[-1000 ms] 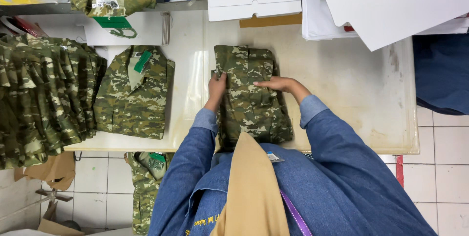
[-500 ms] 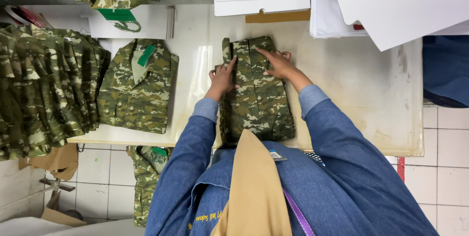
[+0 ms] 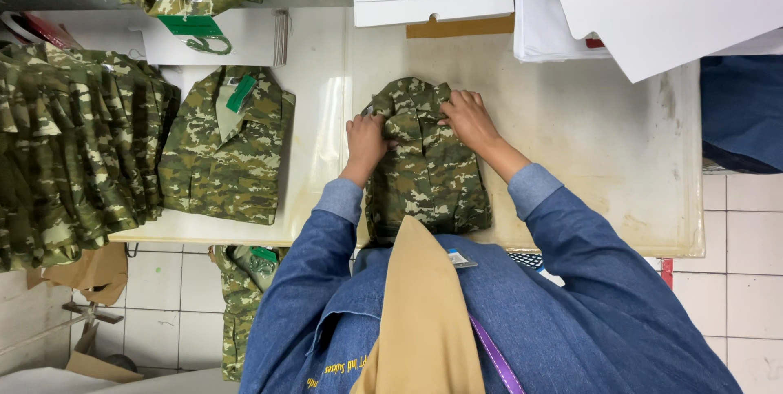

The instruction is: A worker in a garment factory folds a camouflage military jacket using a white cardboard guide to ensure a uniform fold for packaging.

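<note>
We press one folded camouflage shirt [image 3: 426,167] flat at the near edge of the worktable [image 3: 603,166], left hand [image 3: 365,139] and right hand [image 3: 468,117] gripping its collar end with curled fingers. One second folded shirt [image 3: 224,149] lies beside it; one stack of shirts [image 3: 69,157] sits further left.

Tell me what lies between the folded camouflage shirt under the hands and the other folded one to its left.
In the head view, only bare table lies between the camouflage shirt under the hands and the folded shirt with the green tag: a glossy, pale strip, nothing on it.
</note>
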